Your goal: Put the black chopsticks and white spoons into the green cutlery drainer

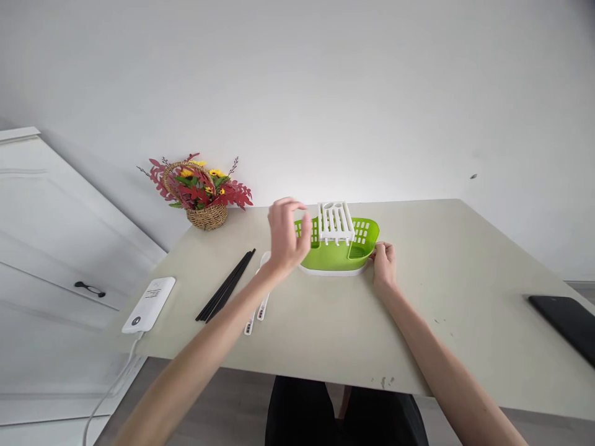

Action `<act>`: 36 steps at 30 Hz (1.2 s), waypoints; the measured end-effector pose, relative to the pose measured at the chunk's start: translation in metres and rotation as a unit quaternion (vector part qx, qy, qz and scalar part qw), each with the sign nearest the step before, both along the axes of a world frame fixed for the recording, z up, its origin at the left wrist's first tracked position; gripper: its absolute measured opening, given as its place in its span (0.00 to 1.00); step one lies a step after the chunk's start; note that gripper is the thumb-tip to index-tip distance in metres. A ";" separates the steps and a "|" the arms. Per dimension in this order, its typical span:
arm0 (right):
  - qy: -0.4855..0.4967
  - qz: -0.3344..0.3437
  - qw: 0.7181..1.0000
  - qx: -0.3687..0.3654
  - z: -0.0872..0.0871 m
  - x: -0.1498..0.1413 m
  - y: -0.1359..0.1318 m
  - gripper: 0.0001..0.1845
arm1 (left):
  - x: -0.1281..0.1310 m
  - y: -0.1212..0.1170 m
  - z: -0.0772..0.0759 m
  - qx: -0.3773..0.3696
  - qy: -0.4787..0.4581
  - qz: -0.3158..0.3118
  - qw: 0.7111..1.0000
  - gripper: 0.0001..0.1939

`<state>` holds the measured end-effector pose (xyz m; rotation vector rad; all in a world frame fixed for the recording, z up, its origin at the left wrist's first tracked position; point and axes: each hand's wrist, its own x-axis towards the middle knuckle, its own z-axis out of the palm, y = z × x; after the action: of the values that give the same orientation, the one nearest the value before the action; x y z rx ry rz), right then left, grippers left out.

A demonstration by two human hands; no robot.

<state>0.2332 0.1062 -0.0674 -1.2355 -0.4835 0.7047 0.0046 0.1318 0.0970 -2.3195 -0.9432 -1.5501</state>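
Observation:
A green utensil basket (332, 257) with slotted walls and a white base stands in the middle of the table. Across its top sits a white slotted rack (335, 222) with round holes at the back and small hooks in front. My left hand (289, 235) is raised at the basket's left end, partly covering it, thumb and curved fingers apart and holding nothing. At the right end, my right hand (385, 260) has its fingers closed against the basket's side. Two white spoons (263, 306) lie left of the basket, partly hidden by my left forearm.
Black chopsticks (227, 285) lie left of the spoons. Farther left is a white power bank (149, 305) with a cable. A wicker flower basket (207, 217) stands at the back left. A black phone (564, 322) rests near the right edge. A white cabinet (56, 266) flanks the table.

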 end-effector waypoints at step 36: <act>-0.055 0.049 0.996 -0.042 0.004 -0.001 -0.003 0.10 | -0.116 0.103 0.000 -0.071 0.191 0.146 0.968 0.24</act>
<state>0.2322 0.1028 -0.0632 -1.3400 -0.6140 0.7498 -0.1111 0.2345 0.0973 -2.3196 -1.2505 -0.9081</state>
